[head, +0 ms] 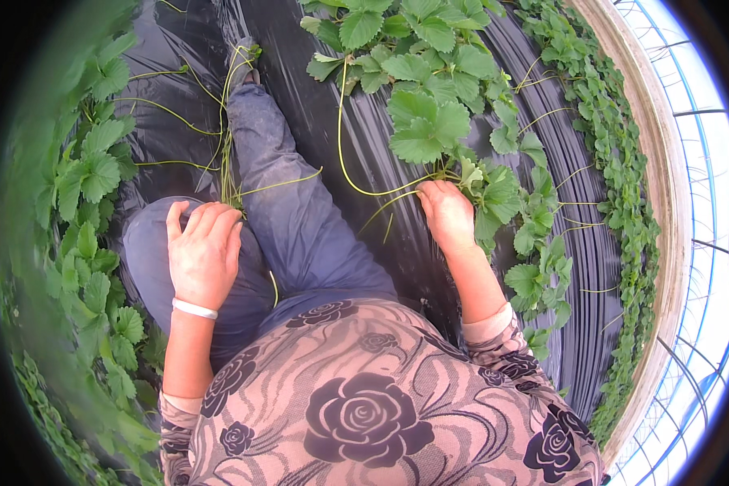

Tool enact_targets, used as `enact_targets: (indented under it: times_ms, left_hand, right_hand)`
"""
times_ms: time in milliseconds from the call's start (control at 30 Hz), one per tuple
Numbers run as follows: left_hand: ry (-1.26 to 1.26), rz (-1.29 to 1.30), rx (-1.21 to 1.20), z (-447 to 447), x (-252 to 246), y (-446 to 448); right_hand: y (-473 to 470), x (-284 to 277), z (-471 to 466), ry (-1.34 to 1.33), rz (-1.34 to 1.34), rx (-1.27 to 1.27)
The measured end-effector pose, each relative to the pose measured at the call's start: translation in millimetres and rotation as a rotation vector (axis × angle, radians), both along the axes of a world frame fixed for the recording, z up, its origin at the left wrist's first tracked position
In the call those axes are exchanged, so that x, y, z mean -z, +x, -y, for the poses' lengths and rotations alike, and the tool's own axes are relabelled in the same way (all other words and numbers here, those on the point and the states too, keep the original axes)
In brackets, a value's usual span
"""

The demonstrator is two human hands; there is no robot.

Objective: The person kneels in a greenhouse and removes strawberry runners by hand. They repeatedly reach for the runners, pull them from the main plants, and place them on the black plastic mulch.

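Note:
My left hand (203, 252), with a white band at the wrist, rests over my bent knee at the lower end of a bundle of long thin strawberry runners (226, 164). The hand's back hides whether its fingers hold them. At the base of a strawberry plant (428, 130) on the right, my right hand (446, 212) has its fingertips closed around a long green runner (367, 192). That runner curves up to the leaves at the top. Its exact grip point is partly hidden by the fingers.
Black plastic film (316, 115) covers the ground between strawberry rows. One leafy row (100, 176) runs along the left, another (607, 121) at the far right. My outstretched leg (297, 200) lies between the rows. Cut runner pieces lie near it. A greenhouse frame (698, 243) curves at the right.

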State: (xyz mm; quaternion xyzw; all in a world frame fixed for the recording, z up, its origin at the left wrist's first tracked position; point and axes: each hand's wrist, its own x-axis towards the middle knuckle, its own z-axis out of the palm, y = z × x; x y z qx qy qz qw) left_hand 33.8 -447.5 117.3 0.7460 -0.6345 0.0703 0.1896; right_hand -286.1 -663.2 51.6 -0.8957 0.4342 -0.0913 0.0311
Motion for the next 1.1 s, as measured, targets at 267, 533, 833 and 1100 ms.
enact_targets:
  times_ms: [267, 533, 833, 1100]
  left_hand:
    - [0.010, 0.008, 0.000, 3.2, 0.9, -0.2]
    - [0.032, 0.015, 0.011, 2.4, 2.6, 0.7]
    - [0.008, 0.014, 0.015, -1.6, 3.1, 2.0]
    - [-0.003, 0.014, 0.026, -0.9, 2.9, 2.0]
  right_hand:
    - [35.4, -34.3, -30.0, 0.111, -0.009, 0.118]
    - [25.8, -28.6, -28.8, 0.037, 0.254, 0.033]
    - [13.5, -2.4, 2.9, -0.030, -0.023, 0.021]
    - [14.3, -13.5, 4.0, -0.036, -0.055, 0.104]
